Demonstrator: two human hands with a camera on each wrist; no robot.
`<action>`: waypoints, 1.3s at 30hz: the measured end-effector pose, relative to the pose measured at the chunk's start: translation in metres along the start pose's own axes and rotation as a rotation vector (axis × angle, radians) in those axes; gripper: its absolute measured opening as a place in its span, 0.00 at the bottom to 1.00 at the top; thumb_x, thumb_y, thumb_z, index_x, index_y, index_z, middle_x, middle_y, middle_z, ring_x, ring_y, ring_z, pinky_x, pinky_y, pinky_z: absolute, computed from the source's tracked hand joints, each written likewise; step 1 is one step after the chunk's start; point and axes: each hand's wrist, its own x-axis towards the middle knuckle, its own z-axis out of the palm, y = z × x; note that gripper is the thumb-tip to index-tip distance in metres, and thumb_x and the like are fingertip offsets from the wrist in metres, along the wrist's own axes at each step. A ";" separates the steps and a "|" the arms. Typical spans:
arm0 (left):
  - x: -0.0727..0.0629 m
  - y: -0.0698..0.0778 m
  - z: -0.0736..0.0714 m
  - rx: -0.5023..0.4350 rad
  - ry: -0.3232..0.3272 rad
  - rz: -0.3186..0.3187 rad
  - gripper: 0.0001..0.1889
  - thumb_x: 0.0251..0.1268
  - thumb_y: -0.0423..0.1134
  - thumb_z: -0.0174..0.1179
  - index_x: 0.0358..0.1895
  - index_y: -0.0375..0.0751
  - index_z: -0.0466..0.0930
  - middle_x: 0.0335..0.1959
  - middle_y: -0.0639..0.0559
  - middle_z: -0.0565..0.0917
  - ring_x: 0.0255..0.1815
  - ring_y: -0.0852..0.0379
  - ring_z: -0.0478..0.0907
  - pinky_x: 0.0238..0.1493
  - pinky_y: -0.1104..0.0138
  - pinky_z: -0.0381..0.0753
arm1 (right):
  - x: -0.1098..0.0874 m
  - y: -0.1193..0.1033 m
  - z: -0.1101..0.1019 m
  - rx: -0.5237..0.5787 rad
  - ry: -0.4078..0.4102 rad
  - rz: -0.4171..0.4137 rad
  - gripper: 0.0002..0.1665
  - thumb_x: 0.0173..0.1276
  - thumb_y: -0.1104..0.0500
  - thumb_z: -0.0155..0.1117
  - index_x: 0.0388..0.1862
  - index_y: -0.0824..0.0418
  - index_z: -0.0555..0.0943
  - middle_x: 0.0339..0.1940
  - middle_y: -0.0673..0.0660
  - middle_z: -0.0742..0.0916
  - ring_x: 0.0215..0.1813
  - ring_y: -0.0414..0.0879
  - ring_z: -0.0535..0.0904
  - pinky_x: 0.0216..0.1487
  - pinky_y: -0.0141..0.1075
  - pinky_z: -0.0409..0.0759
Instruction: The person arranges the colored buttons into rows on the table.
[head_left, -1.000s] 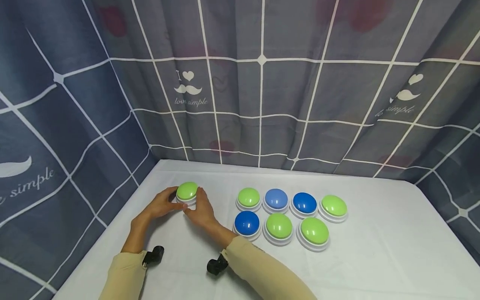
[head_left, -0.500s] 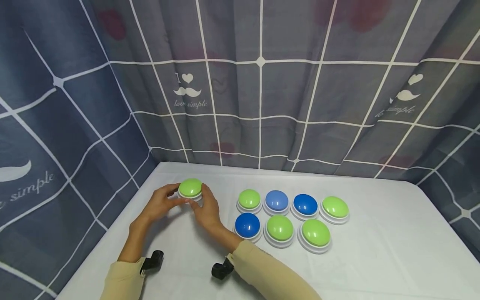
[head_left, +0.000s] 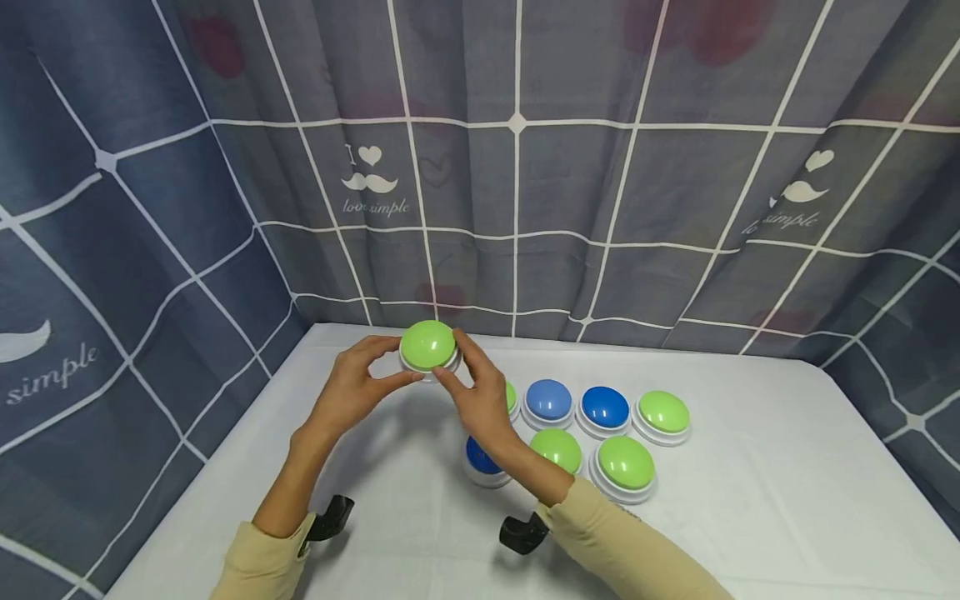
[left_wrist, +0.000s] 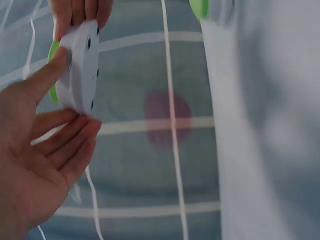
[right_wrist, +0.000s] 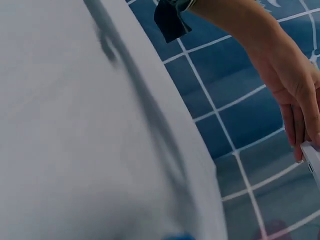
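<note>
A green-domed push button [head_left: 427, 345] with a white round base is held up above the table between both hands. My left hand [head_left: 348, 396] grips its left side, thumb toward the near edge. From the right, my right hand [head_left: 486, 408] pinches the other side with thumb and fingers. In the left wrist view the button's white base [left_wrist: 82, 70] stands on edge, its flat underside showing small dark spots. Only a corner of the white base [right_wrist: 311, 162] enters the right wrist view, beside a hand [right_wrist: 292, 85].
Several more buttons stand in two rows right of my hands: a light blue one [head_left: 548, 400], a dark blue one [head_left: 606, 407] and green ones [head_left: 626, 463]. My right hand and forearm partly cover the leftmost ones. A checked curtain [head_left: 480, 183] borders the white table [head_left: 765, 467].
Both hands have lifted the green push button off the far left of the table and carried it up and to the right. The right arm now overlaps the leftmost standing buttons.
</note>
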 end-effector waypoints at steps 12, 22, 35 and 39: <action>0.020 0.060 0.072 0.051 -0.020 0.170 0.28 0.50 0.49 0.77 0.54 0.39 0.83 0.49 0.49 0.84 0.52 0.53 0.82 0.53 0.60 0.80 | -0.035 -0.009 -0.101 0.024 0.068 0.172 0.36 0.71 0.58 0.66 0.75 0.60 0.66 0.74 0.55 0.70 0.74 0.46 0.64 0.67 0.30 0.63; 0.022 0.104 0.127 0.071 -0.098 0.242 0.31 0.49 0.55 0.76 0.52 0.39 0.82 0.48 0.52 0.84 0.49 0.57 0.82 0.48 0.66 0.81 | -0.075 -0.013 -0.167 -0.105 0.132 0.204 0.34 0.71 0.63 0.64 0.74 0.63 0.66 0.73 0.60 0.71 0.74 0.51 0.64 0.65 0.28 0.65; 0.029 0.164 0.207 0.325 -0.338 0.308 0.31 0.54 0.70 0.64 0.50 0.50 0.83 0.41 0.63 0.81 0.39 0.69 0.76 0.35 0.77 0.73 | -0.130 -0.020 -0.245 -0.425 0.228 0.332 0.37 0.71 0.62 0.66 0.76 0.59 0.65 0.74 0.53 0.70 0.70 0.31 0.65 0.59 0.19 0.66; 0.027 0.178 0.232 0.430 -0.367 0.349 0.29 0.52 0.74 0.62 0.41 0.53 0.84 0.34 0.65 0.78 0.31 0.70 0.72 0.28 0.77 0.71 | -0.146 -0.016 -0.261 -0.492 0.238 0.408 0.38 0.70 0.58 0.66 0.76 0.61 0.64 0.74 0.48 0.69 0.67 0.24 0.64 0.56 0.16 0.66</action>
